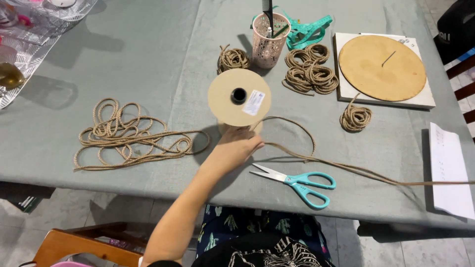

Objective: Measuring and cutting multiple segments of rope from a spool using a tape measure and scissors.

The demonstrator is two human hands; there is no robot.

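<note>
Jute cord, tan and twisted [307, 157], runs from under my left hand [236, 147] in a loop and then out across the grey cloth-covered table [148, 64] toward the right edge of view. My left hand is closed around the lower part of a round cardboard spool [239, 97], which stands upright on the table with its flat top disc facing me. My right hand is out of sight. Just right of my left hand lie teal-handled scissors [297, 182], blades slightly apart. A loose heap of the same cord [128, 136] sits well to the left. Behind the spool stand a pink perforated cup [268, 42], small cord coils [310, 71] and a round wooden board [382, 67].
</note>
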